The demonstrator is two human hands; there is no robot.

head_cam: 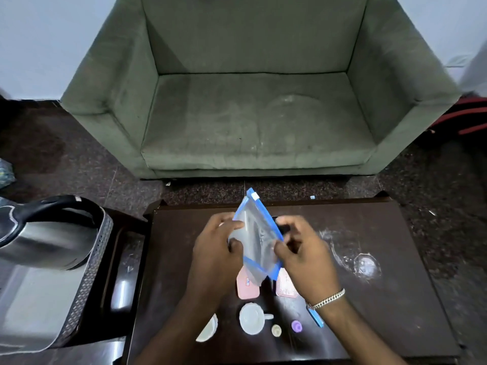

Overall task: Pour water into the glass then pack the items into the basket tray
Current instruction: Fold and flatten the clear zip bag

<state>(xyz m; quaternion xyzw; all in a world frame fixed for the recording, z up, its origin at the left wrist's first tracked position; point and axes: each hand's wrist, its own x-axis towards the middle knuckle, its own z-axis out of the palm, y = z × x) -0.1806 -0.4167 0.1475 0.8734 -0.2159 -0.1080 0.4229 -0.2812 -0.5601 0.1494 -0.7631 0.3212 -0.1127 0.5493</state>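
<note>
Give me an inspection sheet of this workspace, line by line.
Surface: dark wooden table, with white smears at its right.
Job's things: blue-edged clear pouch held up over the table; kettle inside the basket tray at left; white cup near the front edge.
Clutter: two pink items under the pouch, a small cream piece, a purple piece, a white dish.
Hands: left hand and right hand both grip the pouch.
Cables: nothing seen.
Surroundings: green sofa, speckled dark floor.

Probably a home lounge: green sofa (253, 101), low coffee table (395, 299).
</note>
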